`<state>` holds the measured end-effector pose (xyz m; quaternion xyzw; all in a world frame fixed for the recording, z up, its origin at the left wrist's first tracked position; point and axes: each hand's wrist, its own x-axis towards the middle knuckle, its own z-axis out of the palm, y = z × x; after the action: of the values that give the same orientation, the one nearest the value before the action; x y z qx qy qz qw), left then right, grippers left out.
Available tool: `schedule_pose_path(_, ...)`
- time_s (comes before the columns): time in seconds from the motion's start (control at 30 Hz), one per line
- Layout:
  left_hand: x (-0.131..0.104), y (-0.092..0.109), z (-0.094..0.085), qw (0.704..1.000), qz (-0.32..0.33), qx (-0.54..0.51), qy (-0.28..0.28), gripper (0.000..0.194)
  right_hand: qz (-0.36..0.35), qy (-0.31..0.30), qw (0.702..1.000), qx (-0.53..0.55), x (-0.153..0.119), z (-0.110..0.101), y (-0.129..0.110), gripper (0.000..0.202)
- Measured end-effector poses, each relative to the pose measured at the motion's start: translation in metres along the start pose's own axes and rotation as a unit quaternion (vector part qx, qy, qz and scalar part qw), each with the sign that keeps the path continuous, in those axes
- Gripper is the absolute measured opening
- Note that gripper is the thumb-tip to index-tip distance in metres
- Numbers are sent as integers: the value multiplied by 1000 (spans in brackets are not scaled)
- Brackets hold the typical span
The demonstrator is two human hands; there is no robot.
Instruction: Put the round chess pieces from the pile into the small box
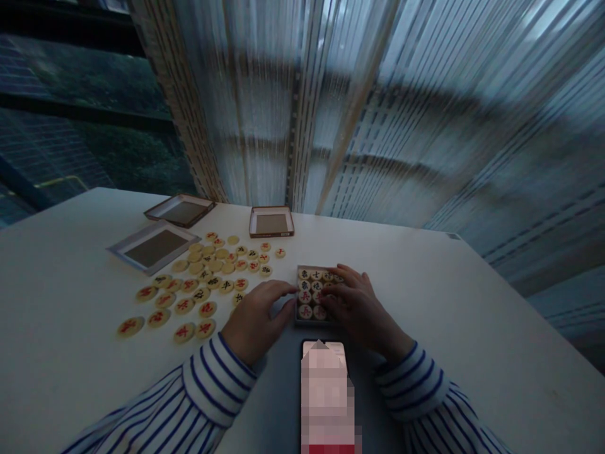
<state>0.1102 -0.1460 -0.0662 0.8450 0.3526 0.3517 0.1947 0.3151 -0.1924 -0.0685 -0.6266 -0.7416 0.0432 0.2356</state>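
Observation:
A small open box (302, 324) holds rows of round Chinese chess pieces, with red and black characters facing up. My left hand (258, 318) is at the box's left side, thumb and forefinger curled against its edge. My right hand (362, 309) covers the box's right part, its fingertips together at a Chinese chess piece (319, 312) in the lower rows. Those fingers hide the right-hand pieces and part of their own grip. To the left, many loose Chinese chess pieces (184, 306) lie scattered, some face up and some showing blank backs.
Three shallow open trays or lids stand at the back left: a brown-edged one (181, 211), a grey-edged one (161, 246) and another brown one (271, 222). A phone (309, 348) lies on the white table (472, 315) between my forearms. A string curtain (340, 113) hangs behind the table.

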Motion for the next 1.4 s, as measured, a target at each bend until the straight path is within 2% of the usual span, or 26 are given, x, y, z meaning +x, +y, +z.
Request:
schedule_pose_path(0.27, 0, 0, -1, 1000, -3, 3, -7, 22, -17, 15, 1000, 0, -1, 1, 3, 15)
schedule_pose_path(0.5, 3, 1, -9, 1000, -23, 3, 14, 21, -39, 145, 987, 51, 0, -7, -5, 14)
schedule_pose_path(0.7, 4, 0, -22, 996, -49, 13, 67, 18, -85, 192, 977, 35, -3, -11, -13, 11)
schedule_pose_path(0.93, -8, -6, -43, 992, -66, 15, 104, 15, -117, 206, 971, 17, -6, -7, -17, 8)
schedule_pose_path(1.17, -31, -22, -59, 985, -124, 24, 118, 15, -141, 216, 966, 2, -6, 3, -26, 9)
schedule_pose_path(1.27, -37, -28, -59, 986, -108, 48, 116, 16, -149, 212, 966, -3, -7, 9, -31, 6)
schedule_pose_path(1.4, -41, -32, -57, 989, -75, 104, 75, 18, -156, 184, 970, -8, -10, 13, -37, 5)
